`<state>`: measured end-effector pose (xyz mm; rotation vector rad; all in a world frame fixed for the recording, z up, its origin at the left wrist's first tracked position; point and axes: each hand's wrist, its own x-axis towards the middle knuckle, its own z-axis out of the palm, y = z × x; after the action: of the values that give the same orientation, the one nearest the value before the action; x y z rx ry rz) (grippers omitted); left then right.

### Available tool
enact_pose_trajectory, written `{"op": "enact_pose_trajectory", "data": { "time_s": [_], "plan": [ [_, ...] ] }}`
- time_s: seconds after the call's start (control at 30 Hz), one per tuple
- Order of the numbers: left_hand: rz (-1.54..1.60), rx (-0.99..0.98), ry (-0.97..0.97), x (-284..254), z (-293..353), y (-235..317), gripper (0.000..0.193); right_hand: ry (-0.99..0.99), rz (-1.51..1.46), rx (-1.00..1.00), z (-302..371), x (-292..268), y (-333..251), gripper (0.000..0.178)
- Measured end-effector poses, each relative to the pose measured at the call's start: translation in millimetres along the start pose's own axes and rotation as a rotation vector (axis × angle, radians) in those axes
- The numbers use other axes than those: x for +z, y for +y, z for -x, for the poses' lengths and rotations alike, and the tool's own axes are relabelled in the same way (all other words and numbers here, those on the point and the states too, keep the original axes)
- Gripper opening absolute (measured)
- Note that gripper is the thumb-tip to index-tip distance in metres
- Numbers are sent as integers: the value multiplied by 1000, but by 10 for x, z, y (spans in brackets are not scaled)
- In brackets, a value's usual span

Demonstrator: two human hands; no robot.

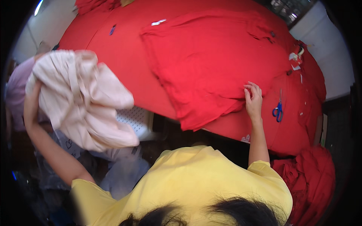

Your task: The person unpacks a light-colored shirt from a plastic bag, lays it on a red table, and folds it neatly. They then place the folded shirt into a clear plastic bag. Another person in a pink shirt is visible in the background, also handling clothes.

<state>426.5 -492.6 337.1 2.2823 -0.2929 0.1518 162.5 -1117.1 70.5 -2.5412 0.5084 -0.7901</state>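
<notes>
A bundled pale pink cloth hangs in loose folds at the left. My left hand grips it at its far left edge, with the fingers mostly hidden by the folds. A wide red cloth lies spread over the red-covered table. At the near right part of this red cloth is my right hand, its fingers loosely bent and apart, with nothing seen in them. Scissors with blue handles lie on the table just right of that hand.
A small purple tool and a white slip lie toward the far side. White scraps sit at the right. More red cloth is heaped at lower right. A person in lilac is at far left, beyond the pink cloth.
</notes>
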Motion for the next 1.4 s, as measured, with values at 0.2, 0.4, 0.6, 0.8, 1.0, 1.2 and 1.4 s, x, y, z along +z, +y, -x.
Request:
{"op": "enact_pose_trajectory", "data": {
  "time_s": [0.2, 0.4, 0.6, 0.8, 1.0, 1.2, 1.4],
  "plan": [
    [-495, 285, 310, 1191, -1469, 450, 34, 90, -300, 579, 19, -148, 855, 54],
    [-329, 75, -75, 3378, -892, -352, 44, -164, 109, 240, -196, 364, -91, 113],
    [-473, 417, 187, 4736, -286, -115, 42, -173, 213, 161, -889, 925, -2, 92],
    [-349, 507, 216, 5553, -1841, 214, 46, -67, 251, 169, -2608, 1410, 643, 83],
    [492, 255, -19, 4923, -2496, 1224, 50, -55, 334, 405, -4346, 1645, 1460, 82],
    [630, 131, -153, 4165, -1709, 1705, 49, -178, -531, 79, -4705, 1428, 2312, 77],
    [447, 525, -60, 3392, -1910, 1884, 44, -110, 591, 345, -2592, 1225, 1655, 76]
  ]
}}
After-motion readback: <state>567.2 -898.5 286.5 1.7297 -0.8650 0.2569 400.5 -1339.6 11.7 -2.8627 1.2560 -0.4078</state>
